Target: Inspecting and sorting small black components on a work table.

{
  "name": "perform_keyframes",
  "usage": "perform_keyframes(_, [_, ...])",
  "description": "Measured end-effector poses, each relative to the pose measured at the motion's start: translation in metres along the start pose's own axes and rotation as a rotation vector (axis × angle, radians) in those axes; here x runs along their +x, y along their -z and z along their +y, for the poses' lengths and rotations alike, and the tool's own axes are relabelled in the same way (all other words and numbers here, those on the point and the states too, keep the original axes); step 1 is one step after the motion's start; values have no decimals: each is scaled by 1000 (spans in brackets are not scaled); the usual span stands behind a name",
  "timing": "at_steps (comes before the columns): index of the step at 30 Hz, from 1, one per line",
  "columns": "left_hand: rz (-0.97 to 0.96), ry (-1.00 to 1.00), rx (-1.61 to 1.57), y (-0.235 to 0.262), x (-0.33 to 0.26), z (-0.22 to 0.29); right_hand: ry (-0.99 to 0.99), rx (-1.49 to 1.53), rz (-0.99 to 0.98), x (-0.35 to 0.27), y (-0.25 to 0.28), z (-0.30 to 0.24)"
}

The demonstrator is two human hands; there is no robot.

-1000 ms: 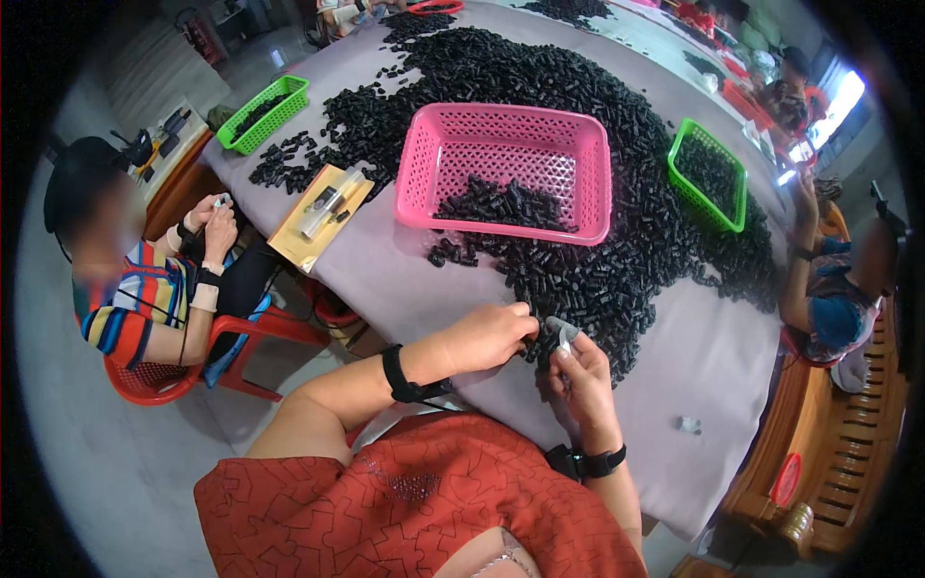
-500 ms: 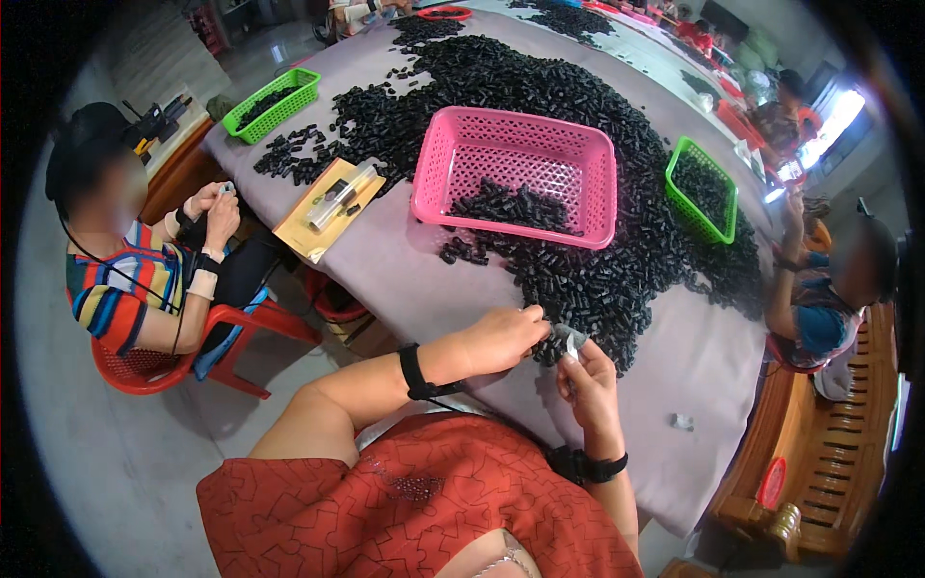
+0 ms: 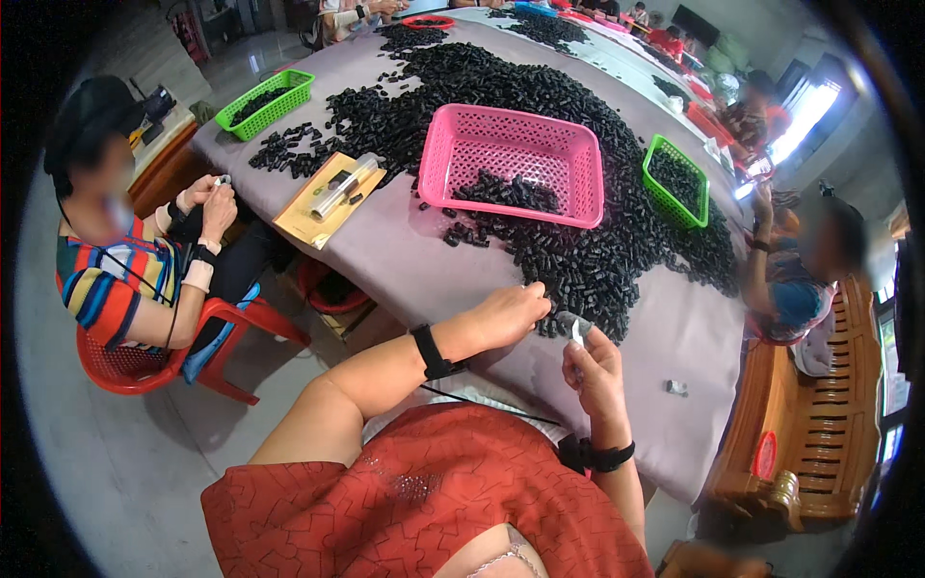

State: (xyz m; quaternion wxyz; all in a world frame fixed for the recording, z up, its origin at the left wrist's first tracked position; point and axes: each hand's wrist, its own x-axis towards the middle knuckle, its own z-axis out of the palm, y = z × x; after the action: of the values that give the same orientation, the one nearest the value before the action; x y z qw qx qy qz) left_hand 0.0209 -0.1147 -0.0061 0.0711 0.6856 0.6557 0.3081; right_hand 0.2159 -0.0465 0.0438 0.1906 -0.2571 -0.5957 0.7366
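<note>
My left hand (image 3: 513, 314) is closed at the near edge of a heap of small black cylindrical pieces (image 3: 578, 279). Its fingertips are pressed together, and whatever they hold is too small to make out. Just to its right, my right hand (image 3: 595, 370) pinches a small white-and-grey scrap (image 3: 578, 329) between thumb and fingers. The scrap sticks up beside the black pieces; its material cannot be told. Beyond both hands a pink perforated basket (image 3: 436, 159) rests amid the heap, with some black pieces inside.
A green basket (image 3: 708, 197) stands at the right and another green basket (image 3: 306, 94) at the far left. A clear tube lies on a yellow board (image 3: 306, 227). A small grey scrap (image 3: 676, 387) is on the tablecloth (image 3: 665, 332). People sit left (image 3: 130, 289) and right (image 3: 805, 299).
The whole view has shifted slightly. My hands have drawn a little further apart, the left fingertips moving away from the scrap in my right hand. The grip on the scrap continues.
</note>
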Motion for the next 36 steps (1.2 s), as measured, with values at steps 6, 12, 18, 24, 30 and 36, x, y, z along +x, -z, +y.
perform_keyframes(6, [48, 17, -43, -3, -3, -4, 26, -61, 0, -9, -12, -6])
perform_keyframes(12, [90, 35, -17, -13, -2, -6, 10, -106, -15, -7, -26, -7])
perform_keyframes(18, [245, 45, -300, -9, 0, -14, 55, -128, 38, -6, -25, -7])
perform_keyframes(24, [85, 252, -1218, 0, 2, -15, 90, -158, 38, -9, -29, -9])
perform_keyframes(30, [8, 434, -1669, 11, -10, -9, 112, -184, 58, 0, -29, -9])
perform_keyframes(36, [-30, 465, -1934, 14, -18, -25, 68, -138, -42, 8, -38, -15])
